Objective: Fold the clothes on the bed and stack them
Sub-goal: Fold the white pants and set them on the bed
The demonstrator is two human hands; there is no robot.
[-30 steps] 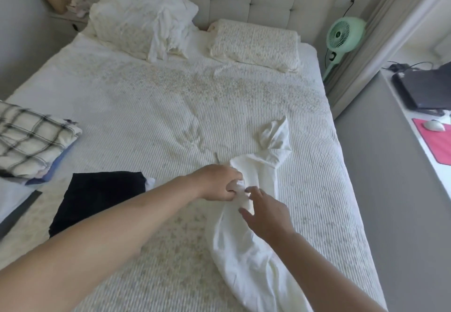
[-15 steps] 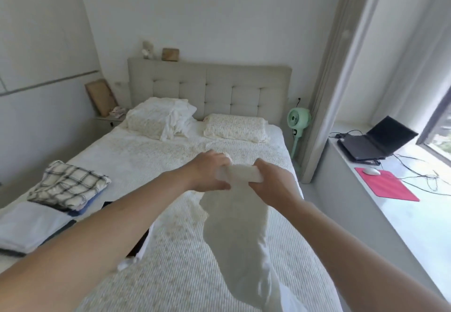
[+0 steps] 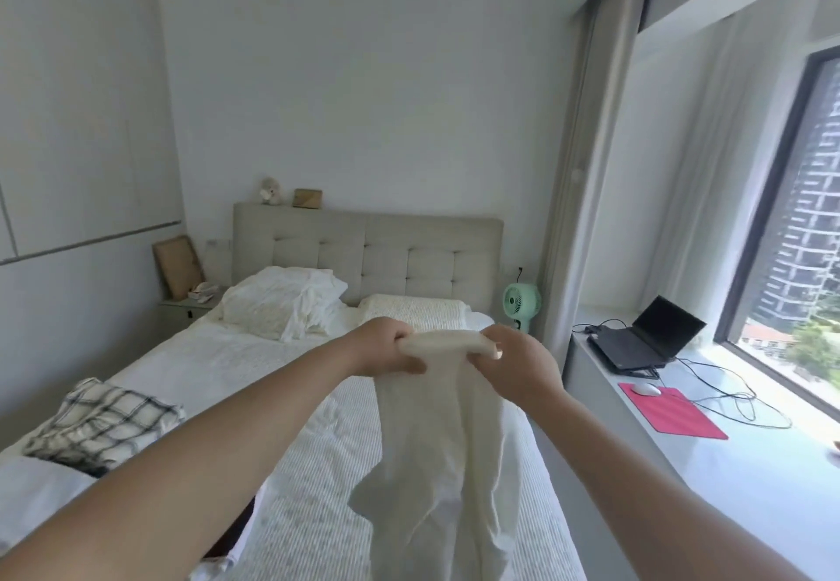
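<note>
Both arms extend over the bed [image 3: 318,480]; the left hand [image 3: 386,348] and right hand [image 3: 518,367] each grip one end of the top edge of a white garment [image 3: 441,467], which hangs down between them above the bedcover. A folded plaid garment [image 3: 100,421] lies at the bed's left edge. Two pillows [image 3: 282,303] rest against the headboard, and a laptop [image 3: 645,344] sits on the window ledge at right.

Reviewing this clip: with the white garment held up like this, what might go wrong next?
1. Both hands, left hand and right hand, grip only the top edge of the white garment; its bunched, hanging body may fold crooked.
2. Laying it down could disturb the dark garment or the plaid stack at the left.
</note>
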